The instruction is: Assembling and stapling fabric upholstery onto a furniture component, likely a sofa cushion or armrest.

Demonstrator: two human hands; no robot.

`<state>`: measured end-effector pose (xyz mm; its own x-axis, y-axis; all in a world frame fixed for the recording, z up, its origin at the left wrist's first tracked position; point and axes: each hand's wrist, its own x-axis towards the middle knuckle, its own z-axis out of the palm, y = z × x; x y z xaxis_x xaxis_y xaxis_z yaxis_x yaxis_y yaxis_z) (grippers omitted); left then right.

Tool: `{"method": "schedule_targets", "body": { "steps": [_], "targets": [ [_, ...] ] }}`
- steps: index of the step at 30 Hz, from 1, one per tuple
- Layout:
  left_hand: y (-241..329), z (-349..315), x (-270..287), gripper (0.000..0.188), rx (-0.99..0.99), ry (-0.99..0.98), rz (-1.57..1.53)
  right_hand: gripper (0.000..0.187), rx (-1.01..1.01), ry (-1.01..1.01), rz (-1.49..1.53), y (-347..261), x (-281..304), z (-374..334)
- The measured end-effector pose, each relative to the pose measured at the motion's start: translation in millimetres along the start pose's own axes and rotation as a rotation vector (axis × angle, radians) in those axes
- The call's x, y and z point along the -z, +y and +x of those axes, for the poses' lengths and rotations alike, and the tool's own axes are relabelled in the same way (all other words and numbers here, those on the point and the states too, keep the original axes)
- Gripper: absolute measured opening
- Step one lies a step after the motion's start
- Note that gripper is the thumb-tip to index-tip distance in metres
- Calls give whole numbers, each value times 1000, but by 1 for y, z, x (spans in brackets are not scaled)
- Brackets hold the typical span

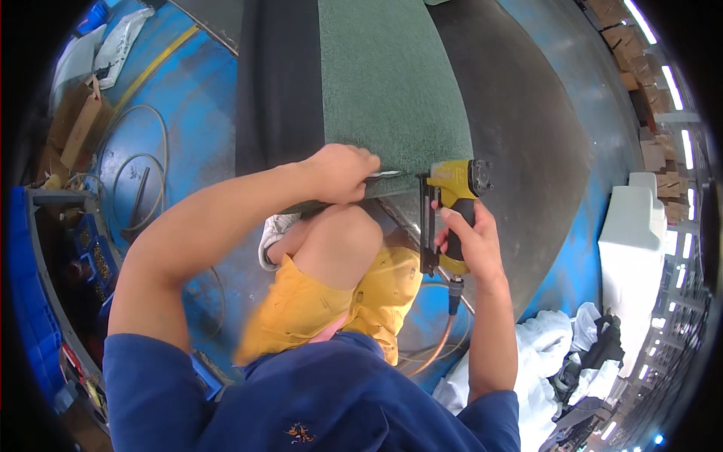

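Note:
My right hand (473, 232) is wrapped round the black grip of a yellow pneumatic staple gun (450, 178), its nose at the near right part of a green fabric panel (388, 79). From the gun's lower end an air hose (444, 339) hangs down. My left hand (344, 172) is closed at the near edge of the panel. A slim silver pointed tool (385, 174) sticks out of its fingers to the right over the fabric; its handle is hidden inside the hand, so its exact kind cannot be told.
A black strip (279, 83) runs along the panel's left side, and a dark grey sheet (520, 128) lies to its right. Left stands a shelf with blue bins (94, 256) of small parts. A coiled hose (162, 151) lies on the blue floor. White bags (538, 343) lie at right.

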<state>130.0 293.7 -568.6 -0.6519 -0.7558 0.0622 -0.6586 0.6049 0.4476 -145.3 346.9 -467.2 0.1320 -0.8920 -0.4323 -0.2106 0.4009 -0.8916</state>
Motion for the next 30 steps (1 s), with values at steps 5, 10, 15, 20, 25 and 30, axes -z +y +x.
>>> {"method": "schedule_targets", "body": {
  "steps": [5,10,15,20,25,30],
  "targets": [
    [12,-16,-1,26,261,53,281,27,109,-47,153,36,-5,9],
    [24,-8,2,24,304,-109,528,27,157,-85,110,50,-18,29],
    [6,2,10,16,138,-349,478,24,193,42,-14,66,-40,23],
    [10,9,15,16,27,-471,435,25,156,139,-122,81,-45,24],
    [13,2,-3,18,168,-389,343,28,78,126,-174,62,-42,20],
    [8,-2,-2,20,77,-327,330,31,-15,-31,-41,12,-54,13]
  ]
}}
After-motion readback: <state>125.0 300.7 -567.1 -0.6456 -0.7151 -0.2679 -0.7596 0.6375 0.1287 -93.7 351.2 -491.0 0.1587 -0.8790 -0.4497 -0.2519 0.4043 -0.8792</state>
